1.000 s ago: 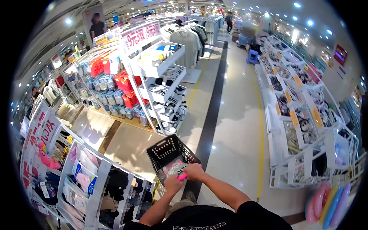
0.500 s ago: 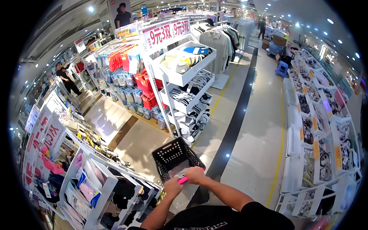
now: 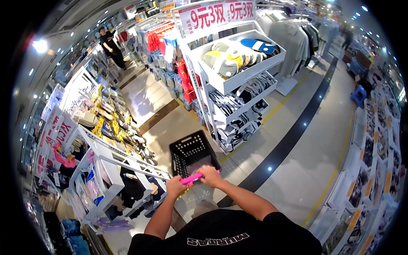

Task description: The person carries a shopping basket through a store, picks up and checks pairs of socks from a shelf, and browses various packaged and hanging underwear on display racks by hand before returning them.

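My left hand (image 3: 175,187) and my right hand (image 3: 209,176) are both closed round the pink handle (image 3: 191,179) of a shopping cart. The left one grips near the handle's left end, the right one towards its other end. Just ahead of my hands sits the cart's black perforated basket (image 3: 188,149). Something pale and see-through lies low inside it, too unclear to name. Both forearms reach forward from a black T-shirt.
A white tiered shelf (image 3: 233,86) with socks and a price sign (image 3: 219,18) stands ahead right. Racks of packaged goods (image 3: 91,187) line the left. A person (image 3: 111,47) stands in the far-left aisle. A blue stool (image 3: 358,95) is far right, beside slanted bins.
My view has turned left, and the sock shelf looks nearer and further right. The cart now points more into the left aisle. Both hands keep their hold on the handle.
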